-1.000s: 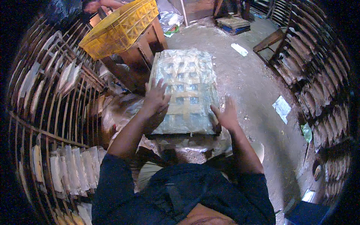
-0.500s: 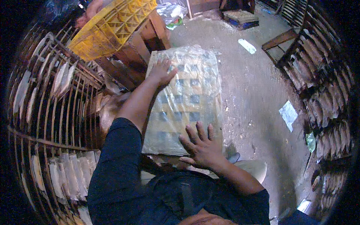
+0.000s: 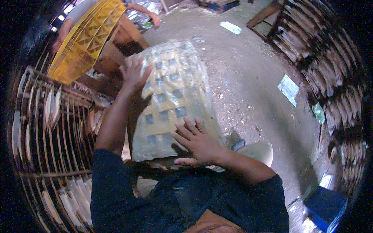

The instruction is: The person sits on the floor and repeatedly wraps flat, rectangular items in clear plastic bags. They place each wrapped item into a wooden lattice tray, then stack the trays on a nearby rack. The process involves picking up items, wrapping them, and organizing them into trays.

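Observation:
A rectangular slab or table-like surface (image 3: 161, 106) stands in front of me under wrinkled clear plastic sheeting. Dark squares in rows show through the plastic on a yellowish ground. At its far left edge is my left hand (image 3: 135, 73), fingers spread; whether it presses on the plastic I cannot tell. My right hand (image 3: 196, 143) hovers over or rests lightly on the near right part, with fingers apart and a shadow beside it. Neither hand holds anything.
At the upper left a person's arm (image 3: 145, 10) shows beside a yellow plastic crate (image 3: 83, 42). Slatted racks (image 3: 58, 128) with pale slabs line the left; more stacked racks (image 3: 311, 58) stand right. Paper scraps (image 3: 288, 89) lie on the floor. A dark blue object (image 3: 326, 206) sits lower right.
The view has turned, so the plastic-covered surface appears tilted and further left. Both hands stay spread over it. The person by the yellow crate shows more, with an arm beyond the crate.

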{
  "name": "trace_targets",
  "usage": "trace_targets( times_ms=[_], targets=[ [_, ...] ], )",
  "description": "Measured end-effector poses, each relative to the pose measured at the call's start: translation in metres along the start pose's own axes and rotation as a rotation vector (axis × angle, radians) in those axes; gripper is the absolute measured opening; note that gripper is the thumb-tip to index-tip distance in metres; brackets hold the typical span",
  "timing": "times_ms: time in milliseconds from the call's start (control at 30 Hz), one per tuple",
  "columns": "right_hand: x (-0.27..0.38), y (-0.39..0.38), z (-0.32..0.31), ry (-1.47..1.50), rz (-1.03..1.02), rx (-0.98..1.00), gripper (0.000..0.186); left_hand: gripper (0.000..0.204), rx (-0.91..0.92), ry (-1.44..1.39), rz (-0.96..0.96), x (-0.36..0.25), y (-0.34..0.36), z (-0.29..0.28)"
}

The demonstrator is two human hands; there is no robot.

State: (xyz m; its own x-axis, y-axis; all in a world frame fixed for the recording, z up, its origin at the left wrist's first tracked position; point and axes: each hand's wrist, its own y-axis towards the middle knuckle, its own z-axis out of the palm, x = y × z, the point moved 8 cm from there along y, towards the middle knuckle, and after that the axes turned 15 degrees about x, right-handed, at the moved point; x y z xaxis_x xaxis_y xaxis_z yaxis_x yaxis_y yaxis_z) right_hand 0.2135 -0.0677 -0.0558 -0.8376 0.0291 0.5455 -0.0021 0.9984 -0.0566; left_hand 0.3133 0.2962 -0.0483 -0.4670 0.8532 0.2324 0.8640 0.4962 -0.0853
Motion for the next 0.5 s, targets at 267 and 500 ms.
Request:
trace_targets(
  times_ms=[267, 500],
  targets=[
    [-0.066, -0.095, -0.103, 0.105, 0.443, -0.53, 0.085, 0.094, -0.109, -0.144, 0.086, 0.016, -0.194, 0.007],
    [-0.033, -0.045, -0.053, -0.153, 0.571, -0.221, 0.078, 0.094, 0.142, -0.002, 0.256, -0.05, -0.222, 0.005]
  ],
)
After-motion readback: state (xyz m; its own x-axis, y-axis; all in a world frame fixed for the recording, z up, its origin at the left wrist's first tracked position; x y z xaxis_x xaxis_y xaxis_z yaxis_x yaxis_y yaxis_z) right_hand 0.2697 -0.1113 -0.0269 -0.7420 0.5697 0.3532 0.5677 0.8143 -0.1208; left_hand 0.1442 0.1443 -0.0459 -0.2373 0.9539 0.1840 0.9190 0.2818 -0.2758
